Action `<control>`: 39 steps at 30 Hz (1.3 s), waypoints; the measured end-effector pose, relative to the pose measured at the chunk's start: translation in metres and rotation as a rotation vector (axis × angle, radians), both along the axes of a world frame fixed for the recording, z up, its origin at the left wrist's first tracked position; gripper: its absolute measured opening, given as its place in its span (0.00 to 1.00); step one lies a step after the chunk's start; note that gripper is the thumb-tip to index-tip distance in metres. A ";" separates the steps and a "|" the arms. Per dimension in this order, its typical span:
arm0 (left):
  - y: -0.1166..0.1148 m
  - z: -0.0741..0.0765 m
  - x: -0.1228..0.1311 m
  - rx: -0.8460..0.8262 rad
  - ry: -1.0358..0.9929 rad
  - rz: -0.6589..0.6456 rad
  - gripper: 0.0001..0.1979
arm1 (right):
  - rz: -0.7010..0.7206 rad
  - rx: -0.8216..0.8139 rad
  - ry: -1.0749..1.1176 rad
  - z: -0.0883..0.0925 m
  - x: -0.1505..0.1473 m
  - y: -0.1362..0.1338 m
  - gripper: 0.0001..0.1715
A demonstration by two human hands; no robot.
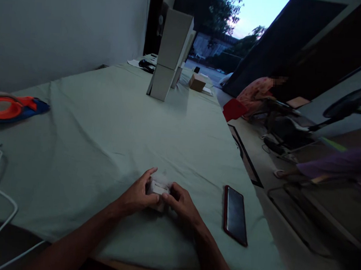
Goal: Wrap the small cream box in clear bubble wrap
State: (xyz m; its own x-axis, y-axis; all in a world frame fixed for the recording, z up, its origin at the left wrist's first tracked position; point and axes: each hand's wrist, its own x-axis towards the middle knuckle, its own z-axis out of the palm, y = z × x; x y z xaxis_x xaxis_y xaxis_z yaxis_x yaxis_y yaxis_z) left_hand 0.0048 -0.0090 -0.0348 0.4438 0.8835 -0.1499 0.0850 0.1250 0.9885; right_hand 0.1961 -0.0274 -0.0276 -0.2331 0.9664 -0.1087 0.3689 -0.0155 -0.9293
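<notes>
Forearms (84, 233), fingers (152, 199) around pale box (159, 188), surface blurred

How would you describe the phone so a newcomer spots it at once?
Find the big pale green cloth, then its right edge, low in the view. Right of the right hand lies the phone. It is a flat, dark rectangle with a reddish rim, unlike the small whitish item the hand touches.

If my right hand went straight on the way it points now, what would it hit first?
The small white box, which your right hand touches; beyond it, your left hand looks next, though depth is unclear.
</notes>
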 end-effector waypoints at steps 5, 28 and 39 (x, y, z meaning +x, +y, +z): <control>-0.001 -0.004 0.000 0.002 -0.005 0.002 0.46 | 0.011 -0.040 0.034 0.005 -0.003 -0.002 0.21; 0.000 0.001 0.002 -0.086 -0.017 0.003 0.43 | -0.132 0.155 -0.021 0.007 -0.014 0.009 0.12; -0.002 0.000 0.003 0.078 0.067 0.057 0.36 | -0.079 0.189 -0.040 0.010 -0.010 0.008 0.13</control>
State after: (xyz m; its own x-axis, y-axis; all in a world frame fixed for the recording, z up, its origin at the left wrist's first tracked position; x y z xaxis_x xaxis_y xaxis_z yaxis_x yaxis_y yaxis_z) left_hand 0.0077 -0.0105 -0.0352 0.3837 0.9172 -0.1074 0.1461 0.0546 0.9878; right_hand 0.1859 -0.0192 -0.0178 -0.1545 0.9856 0.0685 0.4100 0.1270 -0.9032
